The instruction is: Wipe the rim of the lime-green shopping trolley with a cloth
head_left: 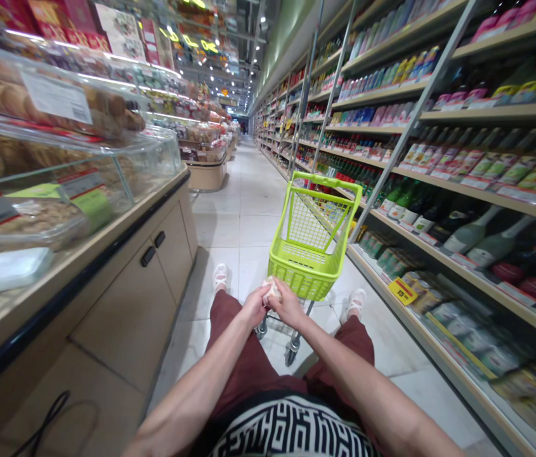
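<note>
Both of my hands meet in front of me, close to the near rim of a green shopping cart (309, 260). Between them is a small crumpled whitish item (272, 292), too small to identify. My left hand (256, 306) has its fingers wrapped against one side of it, and my right hand (287, 303) pinches the other side. The cart's basket looks bare inside, and its wheels show below my hands. Neither hand is on the cart's handle.
On the left runs a wooden counter (129, 304) with glass cases of packaged food. Tall shelves (472, 184) of bottles and cans line the right. A tiled aisle (248, 197) stretches ahead between them, with more display stands on its left side.
</note>
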Demonstrator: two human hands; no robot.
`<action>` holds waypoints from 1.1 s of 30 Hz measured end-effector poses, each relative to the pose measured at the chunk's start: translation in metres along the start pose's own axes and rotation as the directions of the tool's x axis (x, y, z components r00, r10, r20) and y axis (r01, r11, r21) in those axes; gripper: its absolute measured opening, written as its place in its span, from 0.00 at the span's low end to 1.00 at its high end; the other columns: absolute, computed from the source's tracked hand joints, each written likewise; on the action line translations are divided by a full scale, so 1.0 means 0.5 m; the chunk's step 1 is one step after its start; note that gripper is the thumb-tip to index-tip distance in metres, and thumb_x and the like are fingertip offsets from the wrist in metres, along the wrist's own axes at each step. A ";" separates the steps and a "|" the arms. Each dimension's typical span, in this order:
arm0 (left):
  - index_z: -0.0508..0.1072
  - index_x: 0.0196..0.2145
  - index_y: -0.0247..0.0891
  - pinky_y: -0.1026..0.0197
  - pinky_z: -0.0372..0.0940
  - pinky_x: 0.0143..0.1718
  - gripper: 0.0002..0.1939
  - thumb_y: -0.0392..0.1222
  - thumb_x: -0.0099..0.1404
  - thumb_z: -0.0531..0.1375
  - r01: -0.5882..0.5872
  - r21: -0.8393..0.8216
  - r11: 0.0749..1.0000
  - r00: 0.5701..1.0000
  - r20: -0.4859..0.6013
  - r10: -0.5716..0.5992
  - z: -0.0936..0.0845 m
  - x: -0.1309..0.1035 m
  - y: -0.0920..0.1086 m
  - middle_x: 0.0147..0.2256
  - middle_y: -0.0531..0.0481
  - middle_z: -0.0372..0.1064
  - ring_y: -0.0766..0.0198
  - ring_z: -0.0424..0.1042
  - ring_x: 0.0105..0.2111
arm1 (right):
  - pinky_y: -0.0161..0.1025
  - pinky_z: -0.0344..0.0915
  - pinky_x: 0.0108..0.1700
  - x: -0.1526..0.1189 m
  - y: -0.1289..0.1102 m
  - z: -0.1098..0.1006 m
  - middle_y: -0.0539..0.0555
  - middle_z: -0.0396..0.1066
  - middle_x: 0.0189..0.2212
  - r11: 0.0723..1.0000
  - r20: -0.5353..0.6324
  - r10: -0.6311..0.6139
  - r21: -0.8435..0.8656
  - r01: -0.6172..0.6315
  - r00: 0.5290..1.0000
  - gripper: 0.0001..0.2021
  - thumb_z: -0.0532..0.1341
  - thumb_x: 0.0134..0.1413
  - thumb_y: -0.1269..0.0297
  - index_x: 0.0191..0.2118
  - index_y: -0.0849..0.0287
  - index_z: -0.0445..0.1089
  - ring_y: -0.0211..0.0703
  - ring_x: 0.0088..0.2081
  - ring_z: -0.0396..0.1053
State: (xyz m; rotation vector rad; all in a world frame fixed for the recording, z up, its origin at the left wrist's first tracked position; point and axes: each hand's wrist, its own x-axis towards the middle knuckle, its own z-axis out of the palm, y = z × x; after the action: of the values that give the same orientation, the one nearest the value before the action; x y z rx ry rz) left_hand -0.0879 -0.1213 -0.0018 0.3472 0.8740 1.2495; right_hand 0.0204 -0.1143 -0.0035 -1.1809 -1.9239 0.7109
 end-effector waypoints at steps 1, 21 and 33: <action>0.70 0.33 0.33 0.68 0.61 0.25 0.07 0.34 0.54 0.57 -0.007 -0.027 1.000 1.000 0.002 0.007 0.001 0.002 -0.001 0.25 0.50 0.71 0.70 0.68 0.22 | 0.45 0.51 0.57 -0.004 -0.003 0.003 0.57 0.59 0.53 1.000 -0.025 -0.023 -0.013 0.023 0.999 0.25 0.55 0.46 0.67 0.54 0.60 0.59 0.46 0.56 0.53; 0.66 0.34 0.37 0.67 0.63 0.31 0.06 0.37 0.56 0.56 0.023 0.116 0.993 0.993 -0.121 -0.008 -0.038 0.002 0.033 0.32 0.48 0.70 0.69 0.71 0.30 | 0.52 0.48 0.57 0.102 -0.047 -0.086 0.55 0.53 0.57 0.696 0.022 -0.478 -0.600 0.394 0.878 0.19 0.50 0.53 0.74 0.51 0.57 0.62 0.51 0.59 0.47; 0.66 0.33 0.37 0.69 0.60 0.28 0.06 0.36 0.54 0.56 0.097 0.297 0.950 0.983 -0.177 -0.045 -0.026 0.013 0.029 0.28 0.51 0.68 0.72 0.68 0.26 | 0.52 0.45 0.60 0.137 0.007 -0.054 0.58 0.59 0.53 0.528 0.425 -0.523 -0.520 0.672 0.739 0.14 0.49 0.56 0.76 0.46 0.63 0.66 0.46 0.59 0.46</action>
State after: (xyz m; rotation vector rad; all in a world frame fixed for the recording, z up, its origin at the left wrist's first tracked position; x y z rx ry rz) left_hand -0.1070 -0.1134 -0.0028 0.4559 1.2212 1.0869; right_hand 0.0248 -0.0489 0.0306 -0.6785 -2.6748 -0.2729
